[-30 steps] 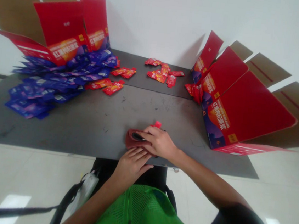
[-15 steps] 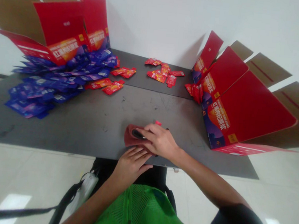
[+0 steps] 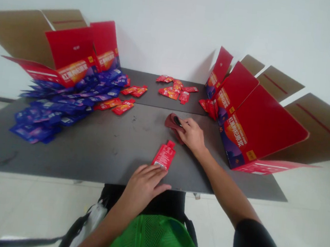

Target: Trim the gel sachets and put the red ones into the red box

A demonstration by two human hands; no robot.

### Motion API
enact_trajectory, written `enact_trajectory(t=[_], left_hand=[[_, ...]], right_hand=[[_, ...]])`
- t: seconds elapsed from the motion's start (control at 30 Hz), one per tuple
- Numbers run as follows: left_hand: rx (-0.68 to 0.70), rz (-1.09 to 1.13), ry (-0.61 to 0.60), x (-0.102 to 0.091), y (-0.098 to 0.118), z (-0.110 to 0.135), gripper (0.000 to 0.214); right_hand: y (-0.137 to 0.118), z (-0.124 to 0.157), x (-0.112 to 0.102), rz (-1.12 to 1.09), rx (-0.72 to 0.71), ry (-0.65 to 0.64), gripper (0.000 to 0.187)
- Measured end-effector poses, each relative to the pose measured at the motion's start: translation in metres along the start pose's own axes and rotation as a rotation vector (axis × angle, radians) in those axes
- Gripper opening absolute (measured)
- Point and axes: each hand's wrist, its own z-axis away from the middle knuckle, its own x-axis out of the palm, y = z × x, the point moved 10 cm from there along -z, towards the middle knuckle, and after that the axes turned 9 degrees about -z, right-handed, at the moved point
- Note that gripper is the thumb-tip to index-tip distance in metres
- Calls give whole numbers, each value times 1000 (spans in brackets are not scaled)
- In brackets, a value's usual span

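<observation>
Head view: the left hand (image 3: 143, 184) lies open and flat at the near edge of the grey table (image 3: 97, 148), its fingertips touching the lower end of a red sachet (image 3: 164, 155) lying flat there. The right hand (image 3: 192, 135), farther out, rests loosely curled on a dark red cloth (image 3: 171, 121) — whether it grips cannot be told, and a small black thing at its fingertips is hard to make out. Blue sachets (image 3: 55, 104) are heaped at left, and loose red sachets (image 3: 174, 90) are scattered behind. The right carton (image 3: 251, 117) and left carton (image 3: 71, 56) bear Chinese lettering — too small to read.
</observation>
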Motion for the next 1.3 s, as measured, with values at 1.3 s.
enact_trajectory(t=[1.3], left_hand=[[57,-60,-176,9,-8,1,42]], right_hand=[[46,17,-22,-191,94,73,35]])
